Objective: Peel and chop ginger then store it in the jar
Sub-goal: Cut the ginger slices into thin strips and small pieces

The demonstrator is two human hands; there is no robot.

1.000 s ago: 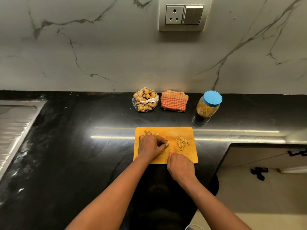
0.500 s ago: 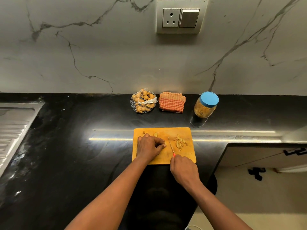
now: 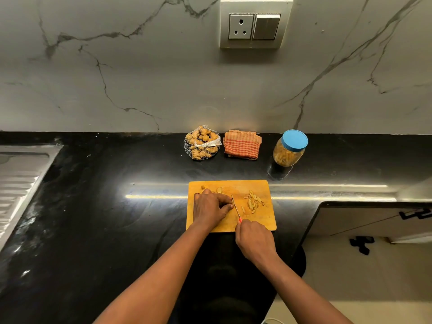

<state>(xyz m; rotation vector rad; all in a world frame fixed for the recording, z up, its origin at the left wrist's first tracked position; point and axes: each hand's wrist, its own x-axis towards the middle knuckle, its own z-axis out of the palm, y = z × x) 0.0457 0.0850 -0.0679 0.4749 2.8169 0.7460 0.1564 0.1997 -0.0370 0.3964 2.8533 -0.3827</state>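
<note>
**Head view: chopping ginger on a black counter (image 3: 117, 218) against a marble wall (image 3: 140, 90).** An orange board (image 3: 261, 222) lies flat near the counter's front edge, and both hands work over it.

The left hand (image 3: 210, 208) rests on the board's left half. Its fingers (image 3: 225, 202) are curled together, tips down, pinning a ginger piece that is almost wholly hidden beneath them.

The right hand (image 3: 254, 242) is at the board's near edge, its fingers clamped round the handle of a knife (image 3: 235, 206). Only a red tip of the handle shows. The thin blade points away from the person and stands just beside the left fingertips, on their right.

Right of the blade lies a loose heap of cut strips (image 3: 253, 202), with 1 of them apart, nearer the blade. 2 small scraps (image 3: 219, 190) lie by the board's far edge, beyond the left hand.

Along the wall stand 3 things in a row, left to right:
- a net bag (image 3: 202, 143) of whole ginger;
- a folded checked cloth (image 3: 242, 145);
- the jar (image 3: 288, 155), upright, closed by a blue lid (image 3: 294, 139) and holding pale strips.

The jar is well apart from the board, behind its right corner. A steel sink (image 3: 21, 178) occupies the far left. A socket (image 3: 240, 26) and a switch (image 3: 266, 26) sit on the wall above.
</note>
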